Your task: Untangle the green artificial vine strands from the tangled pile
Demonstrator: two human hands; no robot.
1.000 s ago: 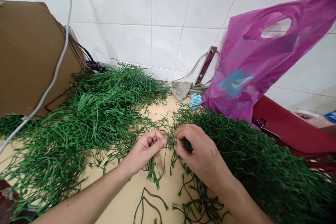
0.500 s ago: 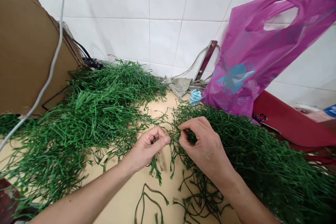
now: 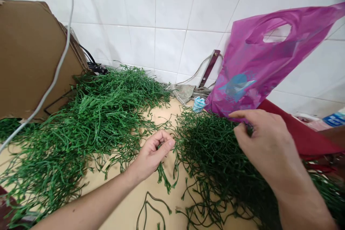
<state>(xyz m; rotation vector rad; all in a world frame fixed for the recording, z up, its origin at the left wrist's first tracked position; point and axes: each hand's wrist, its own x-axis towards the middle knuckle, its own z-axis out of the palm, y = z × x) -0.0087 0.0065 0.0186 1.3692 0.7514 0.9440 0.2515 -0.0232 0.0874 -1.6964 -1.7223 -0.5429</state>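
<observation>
My left hand [image 3: 153,152] rests in the middle of a beige table [image 3: 126,201], thumb and fingers pinched on a thin green plastic sprig [image 3: 165,176] that hangs below it. My right hand [image 3: 265,143] is raised to the right over the darker green heap of sprigs [image 3: 215,151], its fingers curled and pinched on a strand from that heap. A larger, brighter green pile of sprigs [image 3: 94,115] lies to the left of both hands.
A brown cardboard box [image 3: 29,54] stands at the left with a grey cable [image 3: 58,68] hanging before it. A magenta plastic bag [image 3: 258,61] leans on the white tiled wall. A red flat thing [image 3: 304,136] lies at the right. Loose stems [image 3: 151,208] lie near the front edge.
My right hand has left the left hand and moved right and up over the dark heap. The left hand has stayed put with its sprig.
</observation>
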